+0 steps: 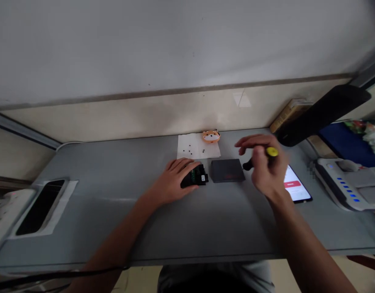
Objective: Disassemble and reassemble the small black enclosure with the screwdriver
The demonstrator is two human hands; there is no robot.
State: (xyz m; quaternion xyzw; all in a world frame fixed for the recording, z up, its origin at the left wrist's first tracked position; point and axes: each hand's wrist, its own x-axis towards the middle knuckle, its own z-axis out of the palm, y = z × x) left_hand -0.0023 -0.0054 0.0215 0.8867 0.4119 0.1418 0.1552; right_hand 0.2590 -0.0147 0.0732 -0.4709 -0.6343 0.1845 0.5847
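My left hand rests on a small black electronic device with a green board showing, fingers curled over it and holding it on the grey table. My right hand, blurred by motion, is closed round a screwdriver with a yellow cap and black shaft, held above the table right of a dark flat cover. A white paper sheet behind the device carries several tiny dark screws.
An orange cartoon-animal object sits at the paper's back edge. A phone with a lit screen lies by my right wrist. A black lamp arm, a book and a white machine stand right; a table cutout is left.
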